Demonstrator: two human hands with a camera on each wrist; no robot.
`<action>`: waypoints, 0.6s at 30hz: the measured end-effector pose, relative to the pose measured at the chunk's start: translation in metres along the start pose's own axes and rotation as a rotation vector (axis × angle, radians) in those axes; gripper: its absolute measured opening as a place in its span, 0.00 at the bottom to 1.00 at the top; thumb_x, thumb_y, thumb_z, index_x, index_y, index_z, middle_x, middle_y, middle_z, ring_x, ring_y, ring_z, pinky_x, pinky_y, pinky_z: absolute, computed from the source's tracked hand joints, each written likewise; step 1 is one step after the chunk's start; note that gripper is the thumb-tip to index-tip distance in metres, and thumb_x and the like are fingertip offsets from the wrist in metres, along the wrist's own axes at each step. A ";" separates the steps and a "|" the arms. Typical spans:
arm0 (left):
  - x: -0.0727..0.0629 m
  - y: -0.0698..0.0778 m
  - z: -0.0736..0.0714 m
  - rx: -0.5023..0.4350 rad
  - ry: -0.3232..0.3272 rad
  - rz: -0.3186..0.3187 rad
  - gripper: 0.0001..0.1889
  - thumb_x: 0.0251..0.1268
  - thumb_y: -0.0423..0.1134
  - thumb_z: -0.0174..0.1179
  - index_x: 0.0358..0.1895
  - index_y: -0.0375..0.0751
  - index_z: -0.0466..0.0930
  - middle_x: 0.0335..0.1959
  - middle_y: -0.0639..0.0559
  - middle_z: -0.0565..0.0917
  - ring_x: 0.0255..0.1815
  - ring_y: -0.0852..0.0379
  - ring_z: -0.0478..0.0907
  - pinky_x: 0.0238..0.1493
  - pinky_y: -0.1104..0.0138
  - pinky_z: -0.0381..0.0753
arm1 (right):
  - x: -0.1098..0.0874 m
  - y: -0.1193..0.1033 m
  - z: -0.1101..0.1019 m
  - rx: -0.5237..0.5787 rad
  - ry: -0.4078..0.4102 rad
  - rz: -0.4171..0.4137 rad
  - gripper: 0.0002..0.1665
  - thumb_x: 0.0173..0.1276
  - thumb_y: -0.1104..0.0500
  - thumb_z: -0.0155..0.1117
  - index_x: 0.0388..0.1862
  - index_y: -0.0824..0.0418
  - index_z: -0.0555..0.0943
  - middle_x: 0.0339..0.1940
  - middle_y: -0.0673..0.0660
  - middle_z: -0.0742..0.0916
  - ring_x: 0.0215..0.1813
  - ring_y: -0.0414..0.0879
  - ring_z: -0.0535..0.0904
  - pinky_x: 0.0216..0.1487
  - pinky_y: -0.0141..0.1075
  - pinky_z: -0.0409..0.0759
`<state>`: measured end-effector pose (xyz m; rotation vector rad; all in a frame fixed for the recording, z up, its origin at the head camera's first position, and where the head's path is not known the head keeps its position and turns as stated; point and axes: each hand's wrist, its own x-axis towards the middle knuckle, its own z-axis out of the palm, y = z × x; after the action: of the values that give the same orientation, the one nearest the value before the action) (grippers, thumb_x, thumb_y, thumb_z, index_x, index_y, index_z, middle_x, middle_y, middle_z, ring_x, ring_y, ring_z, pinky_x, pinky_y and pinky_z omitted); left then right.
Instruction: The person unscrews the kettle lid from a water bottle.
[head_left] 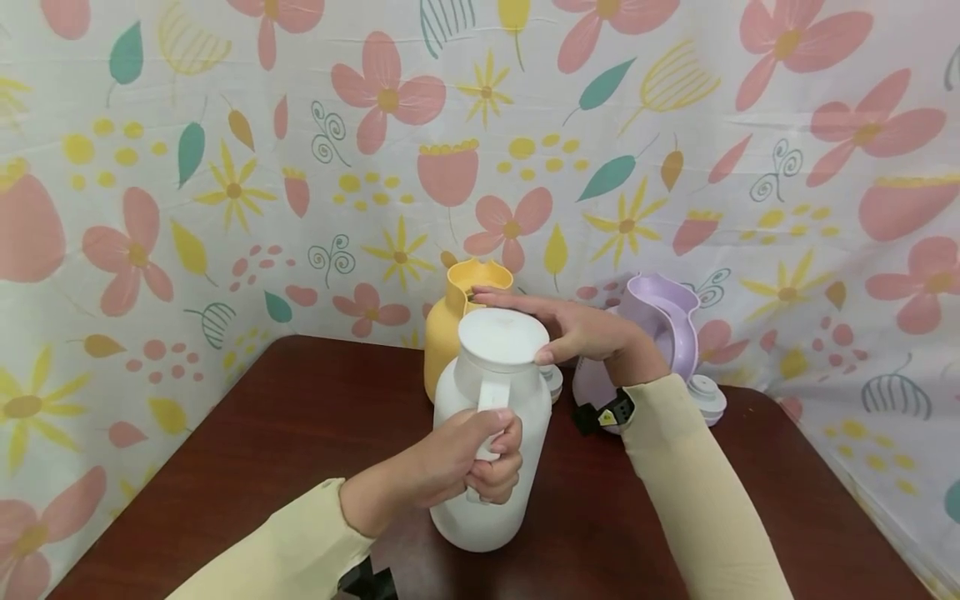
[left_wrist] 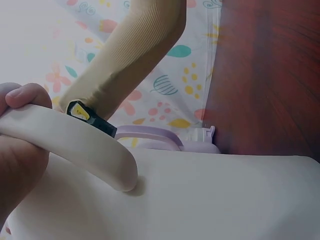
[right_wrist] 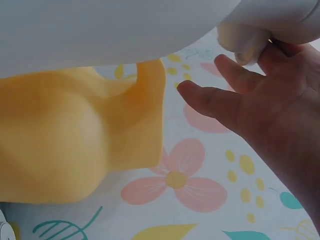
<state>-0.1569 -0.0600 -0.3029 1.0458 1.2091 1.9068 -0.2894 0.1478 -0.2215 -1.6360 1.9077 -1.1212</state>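
Note:
A white thermos jug [head_left: 487,521] stands on the table in front of me, its round white lid [head_left: 504,333] on top. My left hand [head_left: 465,462] grips the jug's handle [left_wrist: 85,142], fingers curled round it and thumb uppermost. My right hand [head_left: 577,325] reaches across the jug's top from the right. Its thumb touches the lid's right edge, while the other fingers stretch past the lid's far side. From the right wrist, those fingers [right_wrist: 220,102] look extended, close to the jug's spout [right_wrist: 245,45].
Right behind the white jug is a yellow jug [head_left: 442,346], open at the top. A lilac jug [head_left: 682,337] stands at the back right, beside a white stopper [head_left: 707,398]. Another white stopper [head_left: 553,382] lies partly hidden behind the white jug. A flowered cloth [head_left: 300,150] hangs behind the dark table [head_left: 300,417].

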 end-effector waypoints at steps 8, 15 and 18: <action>0.000 0.000 0.001 0.011 0.031 -0.008 0.17 0.81 0.43 0.32 0.26 0.50 0.56 0.13 0.67 0.58 0.14 0.64 0.49 0.23 0.66 0.48 | -0.013 0.000 0.022 0.053 0.293 -0.055 0.60 0.68 0.31 0.64 0.84 0.62 0.51 0.87 0.60 0.52 0.85 0.41 0.52 0.79 0.40 0.66; 0.000 -0.002 0.000 0.023 0.018 0.001 0.17 0.82 0.42 0.30 0.27 0.50 0.56 0.13 0.66 0.57 0.14 0.64 0.49 0.23 0.68 0.52 | -0.017 -0.023 0.093 -0.118 0.993 0.137 0.62 0.61 0.25 0.66 0.79 0.64 0.62 0.79 0.67 0.67 0.80 0.65 0.60 0.73 0.68 0.62; 0.000 -0.001 0.000 0.018 0.015 0.001 0.17 0.82 0.42 0.30 0.27 0.50 0.57 0.13 0.65 0.57 0.14 0.64 0.49 0.22 0.68 0.52 | -0.014 -0.032 0.107 -0.246 1.047 0.260 0.62 0.58 0.23 0.67 0.78 0.62 0.64 0.73 0.66 0.73 0.74 0.62 0.68 0.68 0.65 0.71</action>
<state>-0.1566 -0.0592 -0.3038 1.0432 1.2363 1.9107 -0.1871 0.1274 -0.2642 -0.8487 2.8538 -1.8939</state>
